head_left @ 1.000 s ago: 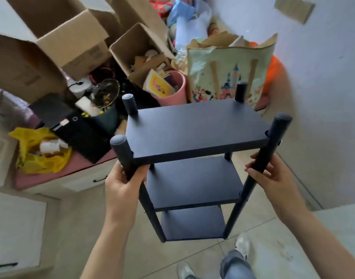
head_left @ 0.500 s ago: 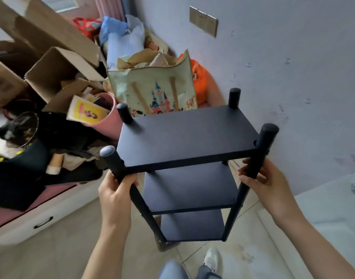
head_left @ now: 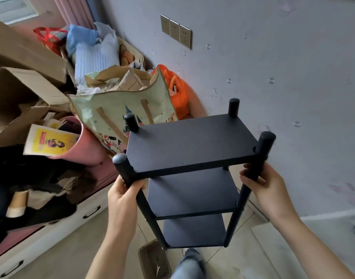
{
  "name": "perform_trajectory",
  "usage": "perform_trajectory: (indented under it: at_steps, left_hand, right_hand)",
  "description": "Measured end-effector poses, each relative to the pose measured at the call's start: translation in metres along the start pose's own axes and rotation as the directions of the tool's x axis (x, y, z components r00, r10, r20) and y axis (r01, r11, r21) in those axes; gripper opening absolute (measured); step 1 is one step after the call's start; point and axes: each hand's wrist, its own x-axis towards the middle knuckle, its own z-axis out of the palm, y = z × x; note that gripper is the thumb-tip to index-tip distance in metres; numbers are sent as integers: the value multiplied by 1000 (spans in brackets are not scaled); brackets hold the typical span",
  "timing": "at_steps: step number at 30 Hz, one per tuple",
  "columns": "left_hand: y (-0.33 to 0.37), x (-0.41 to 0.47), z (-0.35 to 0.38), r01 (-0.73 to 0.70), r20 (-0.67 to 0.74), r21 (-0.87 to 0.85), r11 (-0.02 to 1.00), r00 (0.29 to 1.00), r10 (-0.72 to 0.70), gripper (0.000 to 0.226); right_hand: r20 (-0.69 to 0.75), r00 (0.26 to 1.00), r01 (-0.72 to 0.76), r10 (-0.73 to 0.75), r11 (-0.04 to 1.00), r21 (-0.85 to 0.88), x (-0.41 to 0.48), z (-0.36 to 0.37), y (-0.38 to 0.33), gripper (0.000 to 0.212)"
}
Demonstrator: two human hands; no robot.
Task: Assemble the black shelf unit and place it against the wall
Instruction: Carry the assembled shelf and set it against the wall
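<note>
Head view: a person holds the assembled black shelf unit (head_left: 192, 146) upright. The left hand (head_left: 122, 190) is wrapped round its near-left post and the right hand (head_left: 261, 184) grips the near-right post, both just under the top shelf. The unit is near the wall (head_left: 293, 57), not yet against it. It is best kept level and lowered squarely, clear of the printed tote bag (head_left: 112, 109).

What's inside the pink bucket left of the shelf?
A yellow-printed booklet leans out of the pink bucket. Whatever lies deeper is hidden by the booklet and bucket wall.
</note>
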Motion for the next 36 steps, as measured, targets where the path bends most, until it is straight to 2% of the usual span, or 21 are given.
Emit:
perform_trajectory:
  at_steps: [6,14,16,20,23,24,26,27,28,29,32,36]
  left_hand:
    - [3,51,35,36,40,82,996,998,-39,24]
    - [-19,109,82,172,22,180,969,984,-178,28]
    - [-29,125,95,197,6,217,956,979,-203,28]
    - [-51,167,124,261,-62,294,920,965,-254,33]
    - [-75,197,139,336,-116,371,866,942,-315,34]
    - [-83,207,142,350,-116,401,847,936,-331,33]
    - [-104,227,145,405,-111,454,794,910,-400,28]
    - [-115,237,146,429,-106,470,771,895,-434,25]
    - [-126,245,148,447,-90,477,757,881,-464,26]
    - [-138,254,150,461,-64,481,746,867,-494,27]
    - [-174,277,155,496,19,465,734,823,-568,33]
    - [-227,309,160,586,90,408,700,738,-669,44]
  right_hand:
    - [-24,998,-61,61,998,-21,55,11,0,24]
    - [-14,991,-133,133,989,-60,136,13,13,19]
    - [14,986,-165,167,983,-85,157,11,25,24]
    - [102,959,-249,266,956,-154,203,10,45,15]
    - [240,897,-345,371,928,-142,231,10,61,12]
    - [275,878,-368,392,920,-137,241,11,67,26]
    - [282,854,-421,436,900,-116,257,14,83,83]
    - [271,848,-446,456,889,-102,264,16,93,105]
    - [267,833,-481,484,873,-82,271,20,101,112]
    - [266,812,-525,520,849,-56,280,24,110,105]
    - [264,768,-608,583,794,13,302,40,140,47]
    - [193,723,-676,663,737,3,329,51,208,44]
